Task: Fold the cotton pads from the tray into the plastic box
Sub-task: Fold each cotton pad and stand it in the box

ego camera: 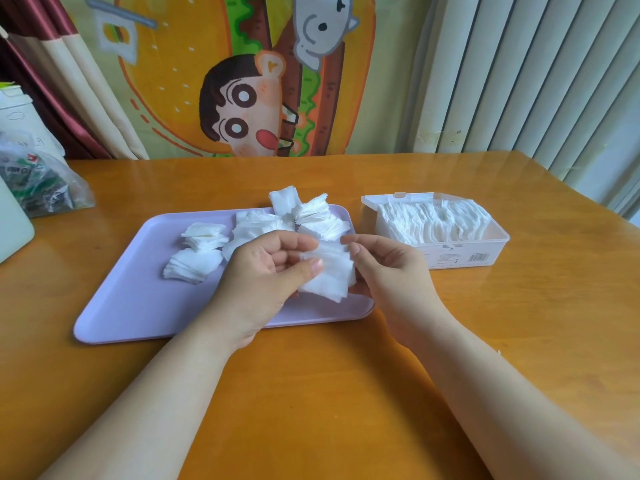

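Just below the frame's centre, the left hand (266, 271) pinches a small stack of cotton pads (329, 277) between its thumb and curled fingers. The right hand (381, 271), fingers curled, holds the stack's right edge, its thumb at the upper corner. Both hover over the lilac tray (138, 306) on the wooden table (346, 393). Loose pads (197, 258) lie heaped further back on the tray. To the centre right stands the open plastic box (491, 252), packed with upright pads (433, 223).

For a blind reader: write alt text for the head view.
Both hands hold white cotton pads over a lilac tray, the left hand pinching them, the right hand gripping their edge. More pads lie heaped on the tray; an open, well-filled plastic box stands beside it.
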{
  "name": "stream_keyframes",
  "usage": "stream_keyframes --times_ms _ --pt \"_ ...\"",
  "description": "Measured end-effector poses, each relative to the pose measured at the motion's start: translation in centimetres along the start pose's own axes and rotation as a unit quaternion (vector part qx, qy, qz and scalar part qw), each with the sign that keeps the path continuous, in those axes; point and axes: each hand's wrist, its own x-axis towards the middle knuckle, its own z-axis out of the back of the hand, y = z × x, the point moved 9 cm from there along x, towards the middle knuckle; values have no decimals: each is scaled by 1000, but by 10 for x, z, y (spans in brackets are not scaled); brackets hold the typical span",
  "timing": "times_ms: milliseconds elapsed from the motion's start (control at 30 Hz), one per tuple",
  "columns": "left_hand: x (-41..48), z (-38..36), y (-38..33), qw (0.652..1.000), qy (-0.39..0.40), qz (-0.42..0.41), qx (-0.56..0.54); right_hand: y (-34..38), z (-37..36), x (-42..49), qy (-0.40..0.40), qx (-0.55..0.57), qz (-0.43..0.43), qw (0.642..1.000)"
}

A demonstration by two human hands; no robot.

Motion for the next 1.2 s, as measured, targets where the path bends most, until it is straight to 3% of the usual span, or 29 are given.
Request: stream_keyframes --times_ms 567,800,967,1200 --pt "-3 -6 -11 980 15 -77 184 9 -12 -5 52 -37 34 997" --pt "-4 -6 -16 965 15 -108 237 3 -3 -4 8 25 -16 1000" --pt "-4 -2 -21 983 27 -107 149 -1 5 0 -28 15 -16 999" --pt "-2 -3 -12 992 17 -74 103 6 -8 -4 25 -14 19 999"
